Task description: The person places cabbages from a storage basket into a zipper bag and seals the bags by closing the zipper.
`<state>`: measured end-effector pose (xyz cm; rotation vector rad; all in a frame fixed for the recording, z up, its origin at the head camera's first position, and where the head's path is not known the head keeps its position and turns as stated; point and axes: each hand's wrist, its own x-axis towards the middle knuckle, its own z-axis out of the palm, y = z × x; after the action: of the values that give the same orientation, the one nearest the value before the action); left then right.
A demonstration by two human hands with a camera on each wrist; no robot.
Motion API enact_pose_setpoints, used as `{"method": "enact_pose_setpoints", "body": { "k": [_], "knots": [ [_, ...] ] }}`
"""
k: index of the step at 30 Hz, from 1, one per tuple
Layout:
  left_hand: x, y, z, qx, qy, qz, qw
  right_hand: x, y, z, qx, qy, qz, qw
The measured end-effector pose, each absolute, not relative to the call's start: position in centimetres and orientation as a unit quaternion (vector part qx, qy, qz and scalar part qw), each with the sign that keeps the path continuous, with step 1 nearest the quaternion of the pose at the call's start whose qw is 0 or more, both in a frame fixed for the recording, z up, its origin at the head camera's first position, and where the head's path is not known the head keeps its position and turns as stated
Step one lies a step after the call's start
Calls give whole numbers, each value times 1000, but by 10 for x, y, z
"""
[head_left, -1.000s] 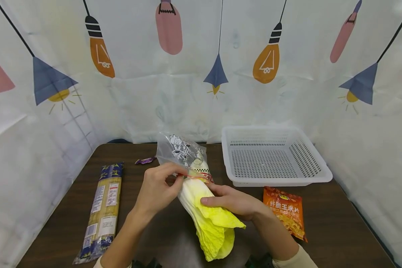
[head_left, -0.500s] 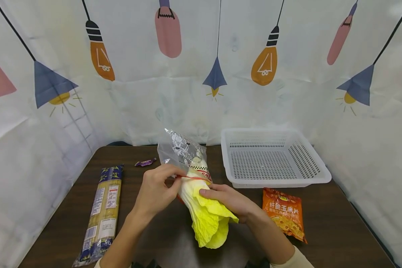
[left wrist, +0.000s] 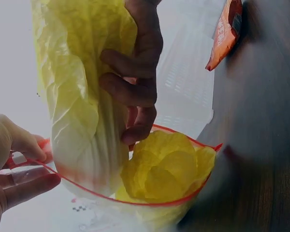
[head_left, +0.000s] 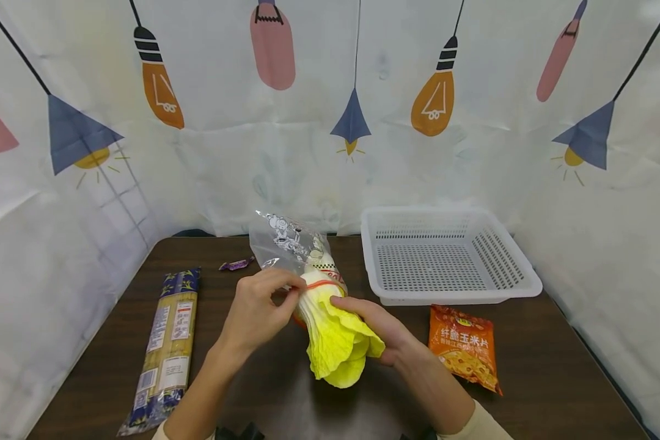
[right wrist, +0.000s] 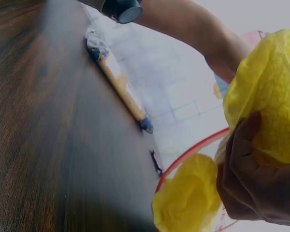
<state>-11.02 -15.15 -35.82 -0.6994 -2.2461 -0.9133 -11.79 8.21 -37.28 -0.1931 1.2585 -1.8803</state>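
My right hand (head_left: pixel 384 327) grips a yellow-white napa cabbage (head_left: pixel 338 345), its pale base reaching into the mouth of a clear printed plastic bag (head_left: pixel 277 241) with a red rim. In the left wrist view, the right hand's curled fingers (left wrist: pixel 130 89) lie along the side of this cabbage. My left hand (head_left: pixel 261 308) pinches the red rim at its left side, and the mouth stands wide. Beside the held cabbage, a second yellow leafy head (left wrist: pixel 169 166) sits inside the bag. The bag's lower part is hidden behind cabbage and hands in the head view.
A white perforated basket (head_left: pixel 451 299) stands at the back right, with an orange snack packet (head_left: pixel 464 348) in front of it. Packaged noodles (head_left: pixel 167 348) lie at the left. A small purple wrapped candy (head_left: pixel 236 264) lies near the back edge of the brown table (head_left: pixel 396 397).
The right hand has pushed the cabbage away from me, deeper into the bag, so less of it sticks out. The left hand keeps its pinch on the rim.
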Motion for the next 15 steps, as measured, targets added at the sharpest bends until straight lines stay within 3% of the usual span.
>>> {"method": "enact_pose_setpoints", "body": {
  "k": [15],
  "knots": [
    [-111,-152,-358,-272,-848,-358,282,-113,77,-374,-96,594,-713,360]
  ]
}}
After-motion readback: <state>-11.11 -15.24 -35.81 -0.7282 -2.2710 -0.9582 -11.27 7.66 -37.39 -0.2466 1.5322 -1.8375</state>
